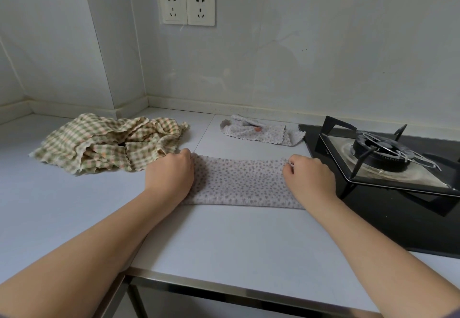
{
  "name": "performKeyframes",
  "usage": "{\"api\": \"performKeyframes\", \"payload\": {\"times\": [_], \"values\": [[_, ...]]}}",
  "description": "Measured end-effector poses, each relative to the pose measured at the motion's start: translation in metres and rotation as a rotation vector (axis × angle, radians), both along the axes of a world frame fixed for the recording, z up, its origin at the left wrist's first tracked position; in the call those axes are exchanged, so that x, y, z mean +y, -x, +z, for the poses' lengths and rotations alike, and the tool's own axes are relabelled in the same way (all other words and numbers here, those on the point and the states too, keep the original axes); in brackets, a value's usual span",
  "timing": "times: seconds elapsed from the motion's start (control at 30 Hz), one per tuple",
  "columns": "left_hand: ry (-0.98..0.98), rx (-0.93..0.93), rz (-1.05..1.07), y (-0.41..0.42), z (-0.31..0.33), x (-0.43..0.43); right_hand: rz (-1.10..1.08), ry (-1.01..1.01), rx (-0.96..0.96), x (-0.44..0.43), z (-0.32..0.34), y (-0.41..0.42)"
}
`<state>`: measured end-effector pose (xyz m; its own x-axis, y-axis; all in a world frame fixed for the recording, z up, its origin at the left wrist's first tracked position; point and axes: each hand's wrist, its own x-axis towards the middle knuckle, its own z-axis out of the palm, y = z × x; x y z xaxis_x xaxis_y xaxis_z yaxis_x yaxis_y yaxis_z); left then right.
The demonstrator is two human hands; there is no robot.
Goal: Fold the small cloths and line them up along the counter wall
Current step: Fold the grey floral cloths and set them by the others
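While the folded cloth (239,183) lies on the worktop (224,238), away from the wall (273,56), your left hand (169,175) and right hand (310,178) each pinch an end, probably stretching it flat for another fold.

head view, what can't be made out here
Head view:
Ends of near cloth: covered by left hand and right hand.
Checked pile: bunched, so the count of cloths is hidden.
Orange bit on far cloth: too small to tell.
Stove: cut off by the right edge.
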<state>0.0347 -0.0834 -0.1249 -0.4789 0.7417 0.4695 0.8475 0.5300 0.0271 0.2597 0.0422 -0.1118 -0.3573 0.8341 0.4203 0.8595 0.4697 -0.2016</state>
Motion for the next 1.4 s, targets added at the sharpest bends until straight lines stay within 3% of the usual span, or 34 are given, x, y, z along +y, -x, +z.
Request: {"api": "performKeyframes", "payload": {"times": [0.17, 0.23, 0.3, 0.37, 0.4, 0.5, 0.67, 0.73, 0.83, 1.0, 1.07, 1.13, 1.23, 1.4], "values": [[-0.121, 0.007, 0.014, -0.003, 0.002, -0.003, 0.018, -0.086, -0.135, -0.002, 0.002, 0.003], [-0.211, 0.065, -0.107, 0.000, 0.003, -0.002, 0.127, -0.161, -0.072, -0.003, 0.004, 0.003], [-0.224, 0.065, -0.300, -0.001, 0.005, -0.003, 0.325, -0.051, 0.035, -0.012, 0.005, 0.006], [-0.090, -0.108, -0.490, -0.011, 0.008, -0.006, 0.466, 0.220, 0.009, -0.022, 0.000, 0.011], [0.041, -0.204, -0.541, -0.016, 0.007, -0.007, 0.473, 0.323, -0.118, -0.025, -0.004, 0.014], [0.424, -0.247, -0.493, -0.023, 0.000, -0.006, 0.432, 0.389, -0.440, -0.025, -0.010, 0.016], [0.504, -0.219, -0.429, -0.026, 0.001, -0.005, 0.413, 0.399, -0.430, -0.025, -0.006, 0.016], [0.510, -0.210, -0.395, -0.031, 0.002, -0.007, 0.459, 0.294, -0.320, -0.029, -0.004, 0.013], [0.427, -0.145, -0.334, -0.038, 0.007, -0.010, 0.525, 0.079, -0.033, -0.034, 0.001, 0.012], [0.076, -0.143, -0.243, -0.034, 0.020, -0.011, 0.419, 0.071, -0.125, -0.023, -0.002, 0.013], [-0.004, -0.148, -0.353, -0.024, 0.018, -0.012, 0.448, 0.124, -0.105, -0.019, -0.001, 0.008], [-0.044, -0.205, -0.609, -0.014, 0.018, -0.016, 0.504, 0.144, -0.077, -0.018, 0.001, 0.006], [0.089, -0.244, -0.881, -0.006, 0.015, -0.017, 0.556, 0.162, -0.075, -0.015, 0.003, 0.004], [-0.041, -0.175, -0.804, -0.015, 0.004, -0.010, 0.708, 0.227, -0.153, -0.011, 0.006, -0.004]]}}
